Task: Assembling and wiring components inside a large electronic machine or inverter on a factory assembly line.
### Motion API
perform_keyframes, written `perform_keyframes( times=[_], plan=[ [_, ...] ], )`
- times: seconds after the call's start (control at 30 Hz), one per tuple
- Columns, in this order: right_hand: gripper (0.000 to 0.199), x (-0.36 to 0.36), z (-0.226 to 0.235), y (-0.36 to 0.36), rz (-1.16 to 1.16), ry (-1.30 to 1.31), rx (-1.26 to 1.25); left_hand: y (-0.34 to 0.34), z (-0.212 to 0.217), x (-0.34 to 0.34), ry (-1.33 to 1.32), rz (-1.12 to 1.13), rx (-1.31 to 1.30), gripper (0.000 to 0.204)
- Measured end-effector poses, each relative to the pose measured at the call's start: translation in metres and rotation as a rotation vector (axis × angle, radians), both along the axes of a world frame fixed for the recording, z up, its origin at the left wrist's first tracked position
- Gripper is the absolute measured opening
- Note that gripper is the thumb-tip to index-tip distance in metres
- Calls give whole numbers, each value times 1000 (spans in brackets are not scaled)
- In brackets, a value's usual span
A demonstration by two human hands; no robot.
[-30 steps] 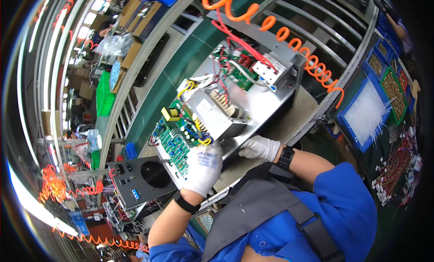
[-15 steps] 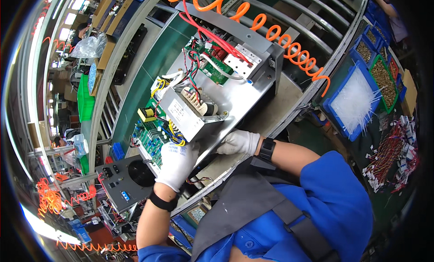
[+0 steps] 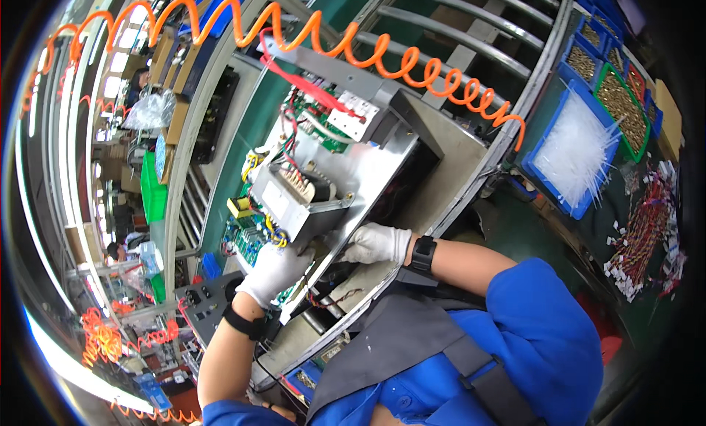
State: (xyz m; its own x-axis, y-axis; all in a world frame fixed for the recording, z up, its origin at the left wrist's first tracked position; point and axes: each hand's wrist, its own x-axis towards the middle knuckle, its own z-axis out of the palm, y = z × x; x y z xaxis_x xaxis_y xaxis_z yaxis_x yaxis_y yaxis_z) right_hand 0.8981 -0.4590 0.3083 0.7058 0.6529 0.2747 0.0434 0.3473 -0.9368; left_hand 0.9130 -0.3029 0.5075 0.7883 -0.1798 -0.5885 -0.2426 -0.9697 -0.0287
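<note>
A metal chassis [image 3: 371, 165] sits tilted before me, with green circuit boards, a silver bracket [image 3: 283, 204] around a transformer, and bundles of coloured wires. My left hand [image 3: 276, 271], in a white glove, is closed at the chassis's near edge, beside the yellow wires [image 3: 276, 236]; its fingertips are partly hidden. My right hand [image 3: 376, 244], gloved too, is closed at the lower right edge of the plate. Between and below the hands hangs a thin dark cable [image 3: 334, 301]. Red wires [image 3: 312, 88] run to a white terminal block [image 3: 354, 117] at the far end.
An orange coiled hose [image 3: 382, 58] hangs across the far side of the chassis. Metal rollers [image 3: 456, 36] lie beyond. To the right are a blue bin of clear strips [image 3: 573, 150], a green bin of screws [image 3: 625, 102] and wire bundles [image 3: 643, 227]. A dark panelled unit [image 3: 213, 305] stands left.
The chassis has shifted left and tilted, showing more of its dark right side. Both hands have moved with it. More of the thin cable shows below, and the view has turned slightly.
</note>
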Motion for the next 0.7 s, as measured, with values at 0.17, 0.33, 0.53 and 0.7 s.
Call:
perform_keyframes(
  times=[0.17, 0.33, 0.53, 0.7],
  plan=[
    [36, 3, 3, -1, 94, 152, 180, -15, -4, -1, -99, 59, -16, 31],
    [35, 0, -4, 5, -123, -119, 116, -19, -11, -20, -168, 215, -76, 30],
    [35, 0, -37, 28, 37, 43, 212, -23, 3, -5, 22, 206, -50, 32],
    [32, -2, -7, 22, 276, 439, 566, -6, -13, -3, -59, 50, -38, 34]
  ],
)
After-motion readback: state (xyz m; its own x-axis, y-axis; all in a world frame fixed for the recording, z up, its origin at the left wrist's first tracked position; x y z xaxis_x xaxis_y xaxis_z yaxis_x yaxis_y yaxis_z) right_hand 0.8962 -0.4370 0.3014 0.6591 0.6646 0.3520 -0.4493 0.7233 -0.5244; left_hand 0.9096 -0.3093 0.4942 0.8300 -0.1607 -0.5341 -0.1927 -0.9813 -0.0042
